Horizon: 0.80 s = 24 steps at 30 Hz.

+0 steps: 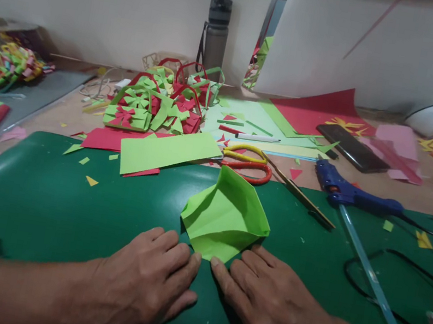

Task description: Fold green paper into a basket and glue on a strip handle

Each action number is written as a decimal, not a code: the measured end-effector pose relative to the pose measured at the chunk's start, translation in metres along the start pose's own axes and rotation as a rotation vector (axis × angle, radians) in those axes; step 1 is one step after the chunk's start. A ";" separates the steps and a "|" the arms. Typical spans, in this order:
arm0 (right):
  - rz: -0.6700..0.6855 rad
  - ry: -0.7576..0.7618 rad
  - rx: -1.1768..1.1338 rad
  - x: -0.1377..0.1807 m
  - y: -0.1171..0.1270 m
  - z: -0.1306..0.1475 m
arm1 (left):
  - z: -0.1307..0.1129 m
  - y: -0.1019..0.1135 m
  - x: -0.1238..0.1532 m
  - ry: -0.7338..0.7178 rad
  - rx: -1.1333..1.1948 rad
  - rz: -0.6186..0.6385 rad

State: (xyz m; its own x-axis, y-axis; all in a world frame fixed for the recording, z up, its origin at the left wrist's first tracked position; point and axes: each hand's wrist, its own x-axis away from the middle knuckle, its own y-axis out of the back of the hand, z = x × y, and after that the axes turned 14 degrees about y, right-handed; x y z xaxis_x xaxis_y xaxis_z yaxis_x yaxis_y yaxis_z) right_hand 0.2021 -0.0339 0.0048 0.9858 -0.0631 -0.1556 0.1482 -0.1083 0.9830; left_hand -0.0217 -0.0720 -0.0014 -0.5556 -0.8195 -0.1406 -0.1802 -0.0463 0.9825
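Observation:
A light-green sheet of paper, folded into an open, box-like shape with raised walls, lies in front of me. My left hand is closed, its curled fingers along the paper's near left edge and the index fingertip at the front flap. At the near right edge my right hand is also closed, its index fingertip against the same flap and the other fingers bent beside the corner. Both hands rest low on the green mat. Just behind the folded paper lie scissors with yellow and red handles.
A blue glue gun with a clear stick and black cable lies at right. Behind are small paper baskets, a dark bottle, a light-green strip, a marker and a phone. Paper scraps are scattered about.

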 end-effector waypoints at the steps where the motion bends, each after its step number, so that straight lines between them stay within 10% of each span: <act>1: 0.017 0.005 -0.012 0.000 0.000 0.000 | 0.000 0.000 0.000 0.000 0.004 -0.002; 24: 0.078 0.012 -0.027 0.017 0.011 -0.005 | 0.001 -0.001 0.000 0.002 0.013 -0.046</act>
State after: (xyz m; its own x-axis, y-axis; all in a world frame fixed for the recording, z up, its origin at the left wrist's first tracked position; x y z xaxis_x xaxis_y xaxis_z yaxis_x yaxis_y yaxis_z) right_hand 0.2208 -0.0312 0.0135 0.9953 -0.0582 -0.0776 0.0730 -0.0772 0.9943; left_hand -0.0228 -0.0714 -0.0027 -0.5446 -0.8181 -0.1851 -0.2162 -0.0763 0.9734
